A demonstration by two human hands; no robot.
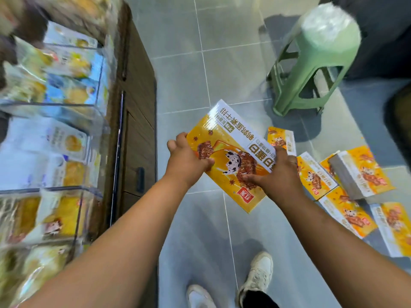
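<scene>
Your forearms point(124, 230) fill the bottom of the view, white shoes point(258, 276) on the grey floor point(189, 85) below; one yellow box point(222, 147) is held flat above the floor, beside the shelf point(66, 107) of clear bins; left hand point(186, 158) grips its left edge, thumb on top; right hand point(278, 174) grips the near right edge, fingers curled over the face. Probably light, stiff card with a glossy skin, likely slippery; hold by opposite edges, since the faces may dent. More boxes point(360, 174) lie scattered on the floor at right; green stool point(315, 58) behind.
</scene>
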